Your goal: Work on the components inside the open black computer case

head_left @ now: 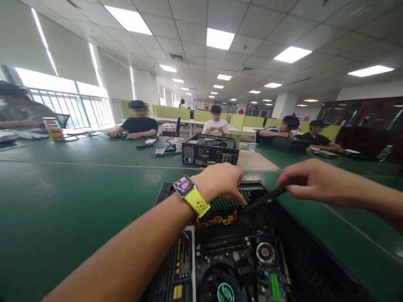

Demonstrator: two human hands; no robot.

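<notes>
A long, thin, dark green circuit board, likely a memory module (274,193), slants above an open computer case (315,247). My right hand (310,181) pinches its upper right end between thumb and fingers. At the lower left end, the fingertips of my left hand (222,182) close on the board; the back of the hand hides part of that grip. My left wrist wears a watch with a yellow-green strap (197,202). Inside the case are a round CPU cooler fan (225,289), a graphics card (266,268), a power supply (179,268) and coloured cables (222,220).
Another computer case (210,151) stands across the green table (78,201). Gloves (166,150) and a white device (150,141) lie behind, left of it. A can (53,129) stands far left. Several people sit around the table; one works at a black case (289,144).
</notes>
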